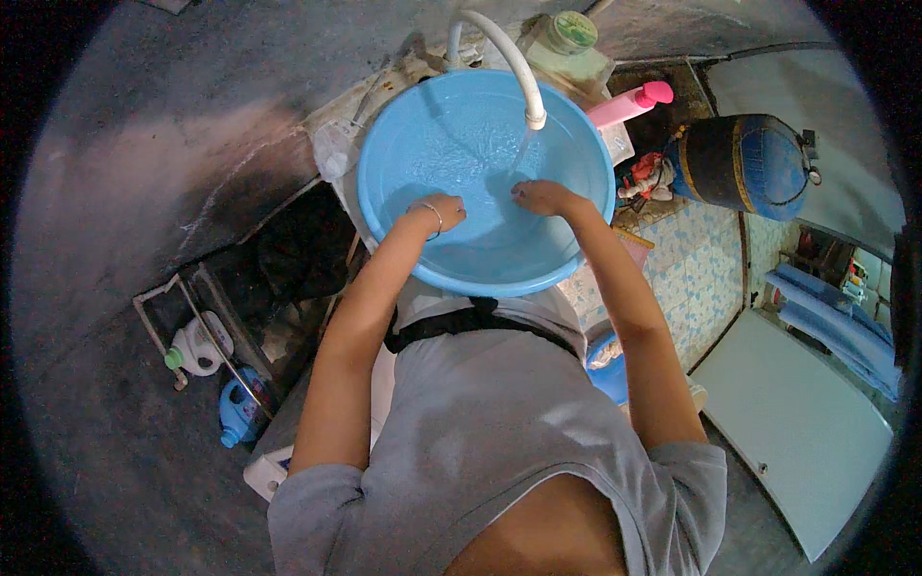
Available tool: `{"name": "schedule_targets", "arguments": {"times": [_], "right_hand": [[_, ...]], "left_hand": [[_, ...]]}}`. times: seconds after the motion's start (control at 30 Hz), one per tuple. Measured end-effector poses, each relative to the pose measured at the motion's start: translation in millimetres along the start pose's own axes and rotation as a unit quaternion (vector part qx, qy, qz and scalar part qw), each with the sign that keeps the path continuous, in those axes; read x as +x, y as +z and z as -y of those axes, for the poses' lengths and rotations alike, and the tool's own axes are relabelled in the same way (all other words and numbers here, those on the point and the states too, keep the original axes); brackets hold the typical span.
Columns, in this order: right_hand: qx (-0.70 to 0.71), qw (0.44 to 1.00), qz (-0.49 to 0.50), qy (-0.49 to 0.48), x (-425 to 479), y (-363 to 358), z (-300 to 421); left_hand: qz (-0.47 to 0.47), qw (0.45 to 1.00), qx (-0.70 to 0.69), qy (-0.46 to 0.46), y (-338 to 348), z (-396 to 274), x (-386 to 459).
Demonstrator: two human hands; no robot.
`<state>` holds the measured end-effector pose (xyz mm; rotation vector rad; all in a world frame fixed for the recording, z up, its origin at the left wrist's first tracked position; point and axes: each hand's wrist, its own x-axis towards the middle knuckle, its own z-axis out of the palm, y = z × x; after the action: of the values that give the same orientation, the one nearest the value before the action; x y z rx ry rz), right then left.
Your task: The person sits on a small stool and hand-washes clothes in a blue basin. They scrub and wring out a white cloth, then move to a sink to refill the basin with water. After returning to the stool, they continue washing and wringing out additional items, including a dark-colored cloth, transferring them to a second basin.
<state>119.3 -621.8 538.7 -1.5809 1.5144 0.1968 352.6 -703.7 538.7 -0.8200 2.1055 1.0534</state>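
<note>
A round light-blue plastic basin (pixel 374 237) stands before me with water in it. A white pipe spout (pixel 529 93) arches over its far rim, and a thin stream falls from its mouth into the rippling water. My left hand (pixel 442 210), with a bangle at the wrist, hangs over the left part of the basin with its fingers curled down. My right hand (pixel 542 198) is over the right part, near the falling stream, fingers bent inward. Nothing shows in either hand, but the undersides and some fingers are hidden.
Beyond the basin's right rim are a pink pump bottle (pixel 623 104) and a clear container with a green lid (pixel 574 32). A blue drum (pixel 774 165) is at the right, above an open white door (pixel 799 425). Detergent bottles (pixel 202 344) sit on a rack at left.
</note>
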Motion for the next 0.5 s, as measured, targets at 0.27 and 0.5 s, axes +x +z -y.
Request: {"name": "schedule_targets", "arguments": {"times": [0.27,0.5], "right_hand": [[0.007,1.000,0.010,-0.020,0.1,-2.9,0.9],[0.004,1.000,0.011,0.002,0.9,-2.7,1.5]], "left_hand": [[0.003,1.000,-0.018,-0.012,0.5,0.6,-1.4],[-0.008,1.000,-0.017,0.002,5.5,5.6,4.4]]}}
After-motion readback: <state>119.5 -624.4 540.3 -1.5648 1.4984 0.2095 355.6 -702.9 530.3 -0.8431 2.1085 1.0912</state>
